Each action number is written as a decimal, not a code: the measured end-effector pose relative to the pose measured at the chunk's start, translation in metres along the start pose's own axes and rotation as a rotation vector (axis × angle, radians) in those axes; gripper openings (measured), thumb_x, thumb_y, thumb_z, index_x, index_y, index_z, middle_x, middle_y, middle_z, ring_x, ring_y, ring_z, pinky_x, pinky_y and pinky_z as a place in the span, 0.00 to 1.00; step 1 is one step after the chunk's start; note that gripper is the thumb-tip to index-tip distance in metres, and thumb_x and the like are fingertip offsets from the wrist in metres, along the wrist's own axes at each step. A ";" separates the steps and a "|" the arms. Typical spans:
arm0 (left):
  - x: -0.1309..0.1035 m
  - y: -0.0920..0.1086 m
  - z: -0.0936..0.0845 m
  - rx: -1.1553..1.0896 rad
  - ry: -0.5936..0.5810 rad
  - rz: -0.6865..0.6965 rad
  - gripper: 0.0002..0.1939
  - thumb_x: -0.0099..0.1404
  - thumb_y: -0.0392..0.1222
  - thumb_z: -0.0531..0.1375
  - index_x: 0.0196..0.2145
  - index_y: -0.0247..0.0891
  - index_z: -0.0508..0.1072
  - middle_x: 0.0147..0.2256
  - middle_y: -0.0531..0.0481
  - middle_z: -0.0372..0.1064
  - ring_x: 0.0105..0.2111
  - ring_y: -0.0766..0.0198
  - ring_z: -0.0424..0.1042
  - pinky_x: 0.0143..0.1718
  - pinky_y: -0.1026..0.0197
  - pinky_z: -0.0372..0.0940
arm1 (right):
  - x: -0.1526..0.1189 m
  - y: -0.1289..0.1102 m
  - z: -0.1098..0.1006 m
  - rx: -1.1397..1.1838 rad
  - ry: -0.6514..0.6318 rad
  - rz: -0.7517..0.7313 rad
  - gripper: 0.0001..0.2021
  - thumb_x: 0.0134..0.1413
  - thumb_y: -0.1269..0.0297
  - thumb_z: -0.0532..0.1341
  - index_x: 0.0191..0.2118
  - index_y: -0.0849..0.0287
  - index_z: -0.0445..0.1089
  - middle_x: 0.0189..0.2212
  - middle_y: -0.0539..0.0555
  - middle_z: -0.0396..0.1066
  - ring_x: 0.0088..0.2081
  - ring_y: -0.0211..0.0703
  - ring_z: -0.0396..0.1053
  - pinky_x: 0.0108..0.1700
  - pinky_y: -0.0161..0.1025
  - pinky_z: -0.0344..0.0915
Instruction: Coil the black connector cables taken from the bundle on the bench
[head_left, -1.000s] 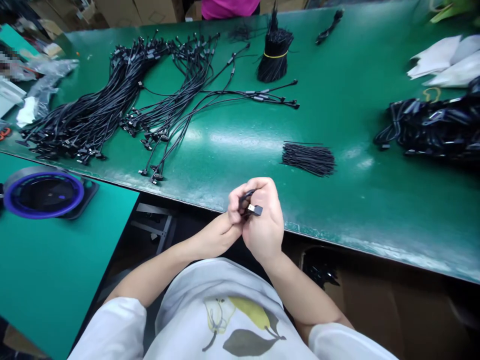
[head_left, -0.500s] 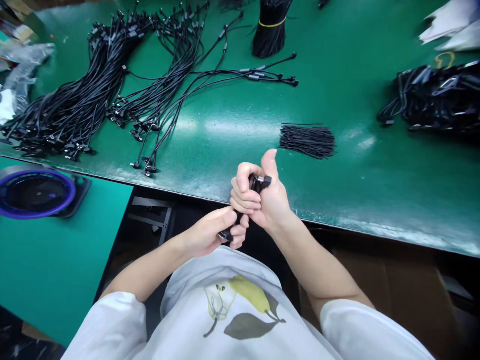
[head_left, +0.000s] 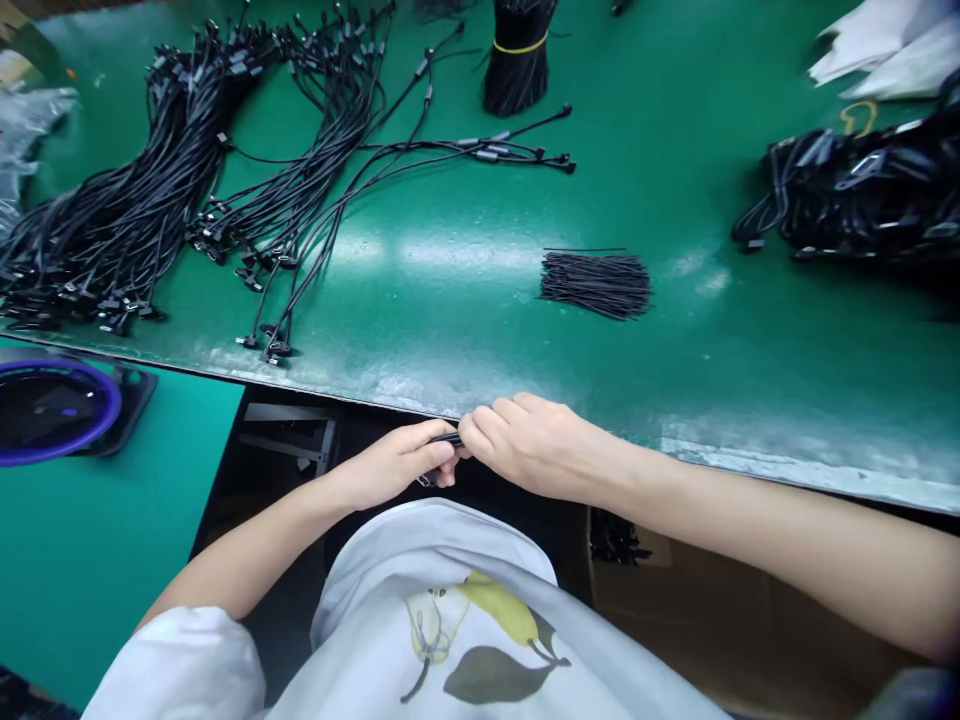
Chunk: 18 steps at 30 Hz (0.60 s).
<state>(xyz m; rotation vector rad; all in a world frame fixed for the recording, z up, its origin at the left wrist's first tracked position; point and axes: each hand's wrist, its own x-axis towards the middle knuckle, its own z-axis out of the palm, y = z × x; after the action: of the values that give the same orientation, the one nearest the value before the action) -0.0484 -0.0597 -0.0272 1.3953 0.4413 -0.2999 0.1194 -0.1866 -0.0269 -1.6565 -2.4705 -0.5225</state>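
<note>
My left hand (head_left: 416, 462) and right hand (head_left: 517, 440) pinch a black cable (head_left: 448, 438) together beside the tabletop (head_left: 450, 340).

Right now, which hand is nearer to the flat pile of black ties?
Right. The right hand is by the table's near edge, on the person's side of the pile; the left hand is farther from it, off to the left.

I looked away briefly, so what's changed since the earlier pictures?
The right hand has turned palm down and lowered toward the body; the connector it showed is hidden. The left hand still grips the cable. The cable pile and thin black strips stayed put.
</note>
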 end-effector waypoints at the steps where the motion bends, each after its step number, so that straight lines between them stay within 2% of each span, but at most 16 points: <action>1: 0.001 0.000 0.000 -0.061 -0.027 -0.024 0.19 0.68 0.56 0.52 0.31 0.36 0.65 0.28 0.53 0.62 0.29 0.65 0.65 0.36 0.61 0.61 | -0.001 0.001 0.000 -0.031 0.011 -0.030 0.11 0.65 0.70 0.51 0.29 0.59 0.61 0.21 0.49 0.59 0.22 0.39 0.54 0.27 0.40 0.45; 5: 0.007 -0.002 0.003 -0.092 -0.100 -0.104 0.21 0.69 0.56 0.51 0.30 0.34 0.67 0.26 0.53 0.60 0.27 0.66 0.62 0.34 0.62 0.59 | -0.007 0.007 -0.002 0.024 -0.024 -0.146 0.11 0.67 0.71 0.48 0.33 0.60 0.62 0.24 0.49 0.61 0.24 0.38 0.55 0.27 0.40 0.44; 7: 0.011 -0.004 0.005 -0.109 -0.098 -0.129 0.19 0.68 0.54 0.53 0.31 0.34 0.68 0.25 0.53 0.59 0.26 0.67 0.60 0.32 0.62 0.57 | -0.010 0.005 -0.005 0.107 -0.102 -0.107 0.09 0.67 0.70 0.48 0.36 0.60 0.63 0.28 0.51 0.64 0.27 0.39 0.59 0.28 0.40 0.46; 9: 0.015 -0.005 0.007 -0.091 -0.069 -0.135 0.18 0.68 0.52 0.52 0.30 0.35 0.68 0.24 0.55 0.57 0.25 0.67 0.56 0.30 0.63 0.55 | -0.013 0.001 -0.008 0.168 -0.204 0.001 0.08 0.65 0.70 0.49 0.38 0.61 0.63 0.33 0.55 0.67 0.31 0.42 0.63 0.30 0.40 0.51; 12: 0.017 0.001 0.011 0.250 0.054 -0.009 0.16 0.68 0.49 0.52 0.27 0.37 0.66 0.24 0.54 0.57 0.26 0.65 0.56 0.30 0.62 0.53 | -0.016 -0.004 -0.013 0.275 -0.362 0.192 0.07 0.65 0.69 0.49 0.39 0.62 0.63 0.33 0.56 0.68 0.30 0.43 0.64 0.30 0.40 0.54; 15: 0.016 0.014 0.010 0.604 0.178 0.161 0.14 0.68 0.46 0.52 0.28 0.39 0.68 0.28 0.51 0.64 0.29 0.61 0.60 0.35 0.60 0.55 | -0.016 -0.002 -0.014 0.436 -0.417 0.263 0.08 0.67 0.67 0.49 0.38 0.61 0.62 0.29 0.53 0.67 0.27 0.41 0.62 0.27 0.38 0.50; 16: 0.017 0.019 0.009 0.624 0.173 0.165 0.13 0.69 0.46 0.51 0.30 0.40 0.69 0.29 0.51 0.65 0.30 0.61 0.61 0.36 0.60 0.56 | -0.016 0.000 -0.013 0.445 -0.395 0.258 0.08 0.66 0.69 0.48 0.37 0.61 0.62 0.29 0.53 0.67 0.27 0.41 0.62 0.26 0.38 0.50; 18: 0.021 0.027 0.005 0.547 0.097 0.090 0.15 0.71 0.48 0.49 0.32 0.41 0.69 0.31 0.51 0.67 0.31 0.61 0.64 0.36 0.60 0.58 | -0.016 0.003 -0.011 0.404 -0.336 0.241 0.08 0.64 0.74 0.48 0.38 0.62 0.63 0.28 0.53 0.67 0.27 0.41 0.61 0.27 0.39 0.49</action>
<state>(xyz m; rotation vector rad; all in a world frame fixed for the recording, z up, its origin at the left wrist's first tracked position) -0.0171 -0.0594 -0.0129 1.9653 0.3896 -0.2918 0.1277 -0.2030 -0.0207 -1.9403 -2.3175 0.2888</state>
